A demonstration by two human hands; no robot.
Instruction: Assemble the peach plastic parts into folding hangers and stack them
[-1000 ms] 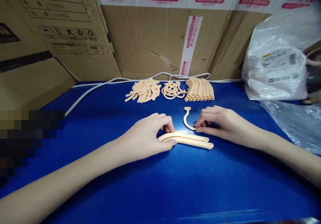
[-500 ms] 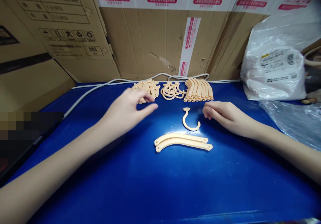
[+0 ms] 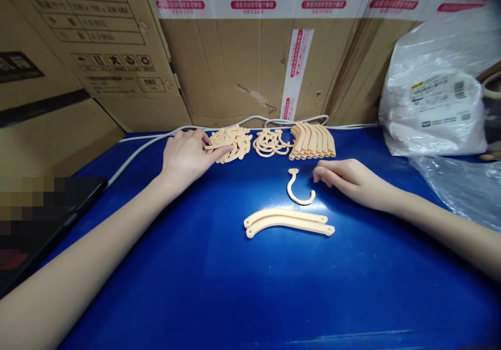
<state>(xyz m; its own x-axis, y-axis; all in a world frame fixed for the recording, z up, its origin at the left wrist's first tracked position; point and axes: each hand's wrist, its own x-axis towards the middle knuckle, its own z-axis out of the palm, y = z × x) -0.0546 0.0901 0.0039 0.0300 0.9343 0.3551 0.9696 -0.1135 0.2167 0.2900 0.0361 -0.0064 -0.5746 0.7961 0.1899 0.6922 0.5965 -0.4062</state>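
My left hand (image 3: 186, 154) reaches into a heap of small cream plastic pieces (image 3: 237, 143) at the back. Its thumb lies over the near side of the heap, apart from the index finger, with pieces between them. My right hand (image 3: 348, 180) is loosely curled, fingers together, right of a cream hanger hook (image 3: 299, 200); nothing shows in it. Two curved cream hanger arms (image 3: 289, 222) lie side by side, nearer to me than the hook.
More hooks (image 3: 270, 143) are piled beside the heap, then a stack of curved hanger arms (image 3: 315, 141). Behind them run a white cable (image 3: 256, 117) and cardboard boxes (image 3: 235, 68). A plastic bag (image 3: 434, 99) stands right on the blue table (image 3: 274, 287); a dark-edged object (image 3: 78, 209) is left.
My left hand has moved left and down onto the heap of small pieces. My right hand stays curled near the hook. The view has shifted slightly.
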